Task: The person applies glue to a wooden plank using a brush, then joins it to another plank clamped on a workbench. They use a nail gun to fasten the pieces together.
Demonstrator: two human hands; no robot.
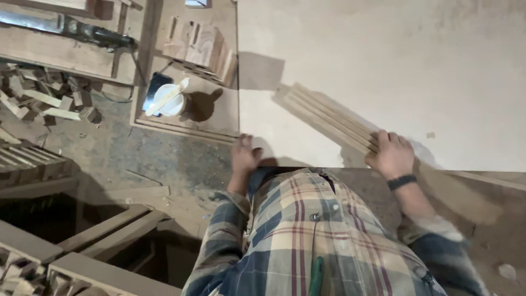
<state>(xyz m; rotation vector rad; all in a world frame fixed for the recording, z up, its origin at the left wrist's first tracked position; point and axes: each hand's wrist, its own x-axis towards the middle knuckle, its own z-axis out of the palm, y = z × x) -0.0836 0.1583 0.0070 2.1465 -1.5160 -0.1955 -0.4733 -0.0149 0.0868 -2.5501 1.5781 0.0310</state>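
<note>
Head view, looking down the person's front onto a pale board serving as the table (383, 60). A bundle of wooden slats (329, 118) lies flat on it, several thin strips laid side by side and touching, with the long axis running diagonally from the upper left, far from the body, down to the lower right at the near edge. The right hand (392, 153) rests on the near end of that bundle: its fingers (395, 140) are spread and curled lightly over the strip ends, palm down, pressing or gripping from above; whether they close fully around the strips cannot be told, since the underside is hidden. A dark band sits on the right wrist. The left hand (244, 156) lies at the near left corner of the table, fingers loosely bent, holding nothing visible, well apart from the slats and on the far side of the body from them. The right hand is therefore the one at the slats, and the bundle extends away from its fingers toward the upper left. Beyond the table's left edge stand a white bucket (171, 101) with a stick laid across it, a slotted wooden block (200, 46), and scattered offcuts (49, 98) on the floor. A plaid shirt (307, 230) fills the lower centre
</note>
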